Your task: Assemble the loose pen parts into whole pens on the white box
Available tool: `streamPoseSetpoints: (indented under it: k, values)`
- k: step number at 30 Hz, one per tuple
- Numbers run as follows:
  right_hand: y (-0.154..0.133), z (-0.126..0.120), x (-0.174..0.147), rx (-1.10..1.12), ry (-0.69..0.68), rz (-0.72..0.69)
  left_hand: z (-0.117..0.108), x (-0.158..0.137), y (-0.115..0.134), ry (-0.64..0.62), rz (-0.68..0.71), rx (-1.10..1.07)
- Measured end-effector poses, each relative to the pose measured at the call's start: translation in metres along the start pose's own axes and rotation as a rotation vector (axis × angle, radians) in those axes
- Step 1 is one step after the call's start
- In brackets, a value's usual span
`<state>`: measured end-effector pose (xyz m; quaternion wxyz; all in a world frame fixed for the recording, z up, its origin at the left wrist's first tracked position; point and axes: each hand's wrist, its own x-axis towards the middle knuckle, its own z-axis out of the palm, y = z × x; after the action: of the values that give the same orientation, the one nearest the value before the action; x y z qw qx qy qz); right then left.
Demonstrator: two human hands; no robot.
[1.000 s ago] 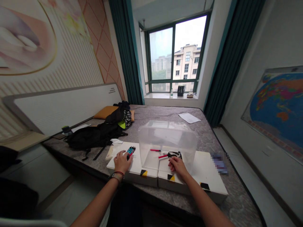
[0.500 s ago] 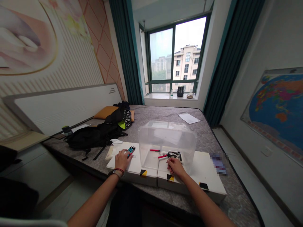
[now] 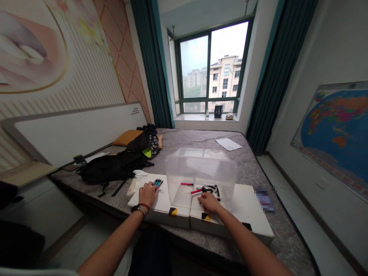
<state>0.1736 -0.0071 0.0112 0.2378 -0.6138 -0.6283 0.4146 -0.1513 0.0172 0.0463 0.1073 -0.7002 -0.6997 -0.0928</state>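
Note:
My left hand (image 3: 147, 194) rests on the left white box with its fingers closed around several blue-and-black pens (image 3: 158, 183). A clear plastic bin (image 3: 201, 168) stands right of it, across both white boxes. Within the bin's outline lie a red pen (image 3: 186, 184), a red-handled tool (image 3: 197, 191) and a small black-headed hammer (image 3: 217, 190). My right hand (image 3: 209, 202) is at the bin's near side, in front of these tools. Its fingers are curled together, and whatever is between them is too small to make out.
Two white boxes (image 3: 250, 207) with black-and-yellow corner marks sit on a grey mattress (image 3: 186, 140). A black backpack (image 3: 115, 166) lies to the left, near a crumpled tissue (image 3: 140, 173). A white sheet of paper (image 3: 229, 144) is farther back. A blurred item (image 3: 264, 199) lies at right.
My right hand has shifted slightly left along the bin's near side. The pens in my left hand have turned a little and fanned out. The tools in the bin look unmoved.

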Motion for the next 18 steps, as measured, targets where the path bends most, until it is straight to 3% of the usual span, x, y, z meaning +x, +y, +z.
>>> streamPoseSetpoints:
  k: [18]
  values:
    - [0.007,-0.002,0.002,0.172,-0.004,0.026,0.005,0.013,-0.001,-0.022,-0.073,-0.033]
